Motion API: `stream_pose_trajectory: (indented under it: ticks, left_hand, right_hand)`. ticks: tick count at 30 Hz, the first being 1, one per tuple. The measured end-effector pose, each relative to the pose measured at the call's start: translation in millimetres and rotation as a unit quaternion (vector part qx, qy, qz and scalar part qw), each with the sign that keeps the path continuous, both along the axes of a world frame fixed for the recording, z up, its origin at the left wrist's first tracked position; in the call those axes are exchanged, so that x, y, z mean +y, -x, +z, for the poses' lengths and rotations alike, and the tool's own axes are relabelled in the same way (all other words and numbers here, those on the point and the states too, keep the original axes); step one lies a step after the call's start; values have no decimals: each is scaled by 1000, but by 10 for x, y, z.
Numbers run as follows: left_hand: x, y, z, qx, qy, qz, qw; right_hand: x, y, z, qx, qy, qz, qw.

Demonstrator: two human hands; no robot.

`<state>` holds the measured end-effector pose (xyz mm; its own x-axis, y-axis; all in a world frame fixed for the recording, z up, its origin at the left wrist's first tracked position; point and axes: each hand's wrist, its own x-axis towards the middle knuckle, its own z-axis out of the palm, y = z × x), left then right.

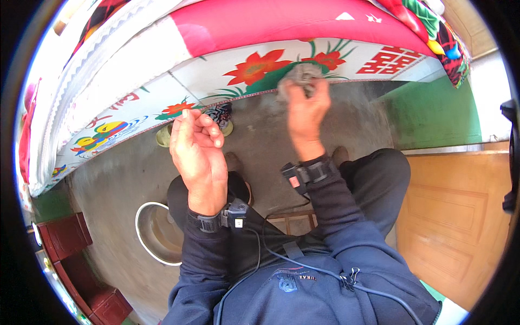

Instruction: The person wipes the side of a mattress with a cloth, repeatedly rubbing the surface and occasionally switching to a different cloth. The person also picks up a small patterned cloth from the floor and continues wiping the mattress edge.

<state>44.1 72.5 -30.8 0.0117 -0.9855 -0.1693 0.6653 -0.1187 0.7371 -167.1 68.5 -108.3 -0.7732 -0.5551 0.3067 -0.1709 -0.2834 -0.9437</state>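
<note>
My right hand [307, 111] grips a crumpled grey cloth [302, 75]. The cloth lies against the lower part of a white panel [343, 77] painted with red flowers and green leaves, on the side of a bed. My left hand [200, 152] is raised with its palm turned up and fingers loosely curled, holding nothing. Beyond its fingertips is the panel's lower edge, with a small painted red flower [178, 108]. A pink-red bed cover [260, 24] lies along the top of the panel.
A metal basin [153, 248] with murky liquid stands on the concrete floor [109, 203] to my left. Slippers [164, 136] poke out under the panel. A wooden door [451, 219] stands at right, dark red furniture [67, 239] at left. Cables [308, 266] run from my wrist devices across my jacket.
</note>
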Motion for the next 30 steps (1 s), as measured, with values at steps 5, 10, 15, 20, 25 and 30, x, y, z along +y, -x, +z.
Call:
stream_pose_trajectory:
  ticks: [5,10,15,20,25,30]
  left_hand:
    - [20,-241,1,17,0,32,999]
    - [16,-431,-7,14,-22,61,998]
    - [0,-458,0,31,-8,56,998]
    - [57,-434,36,49,2,52,997]
    - [74,-481,62,55,-2,55,997]
    - [99,-614,36,59,-12,68,996]
  right_hand:
    - [-303,-1221,-165,28,-60,63,996]
    - [-487,-1916,-346,-13,-122,229,966]
    - [-418,-1544,-214,-138,-134,267,944]
    - [-21,-453,524,-61,27,101,993]
    - [-126,-465,890,44,27,-9,999]
    - [-552,-1504,498,227,68,2,972]
